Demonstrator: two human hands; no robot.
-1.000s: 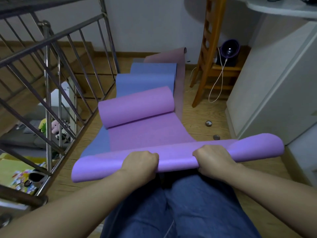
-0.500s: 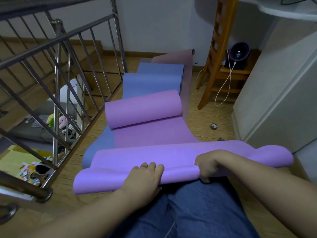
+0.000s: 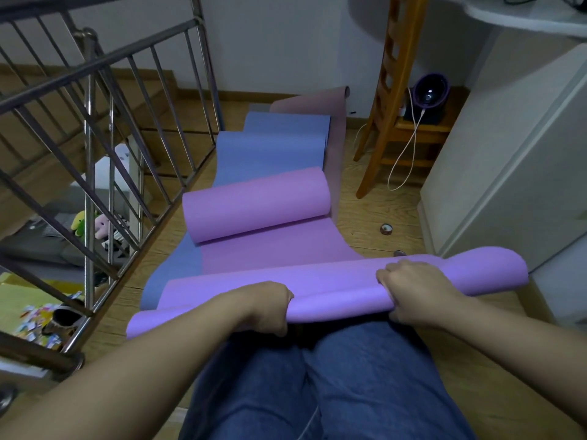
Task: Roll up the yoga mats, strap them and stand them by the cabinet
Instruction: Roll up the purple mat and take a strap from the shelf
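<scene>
A purple yoga mat [image 3: 336, 290] lies across the floor in front of my knees, its near edge curled into a loose roll. My left hand [image 3: 270, 308] grips that rolled edge left of centre, fingers curled over it. My right hand [image 3: 413, 293] grips the roll further right. Beyond it a pink-purple mat [image 3: 257, 204] lies partly rolled from its far end. Under it a blue mat [image 3: 273, 147] lies flat, and a dusky pink mat [image 3: 336, 103] reaches the far wall. The white cabinet [image 3: 508, 173] stands at the right.
A metal stair railing [image 3: 104, 128] runs along the left, with an open stairwell below it. A wooden chair [image 3: 384, 100] stands at the back right with a purple device [image 3: 430, 93] and a white cable. Two small round objects [image 3: 386, 229] lie on the wooden floor near the cabinet.
Both hands have curled down over the mat's near edge again and turned the roll forward; half a second ago my left hand's fingers lay flatter on it.
</scene>
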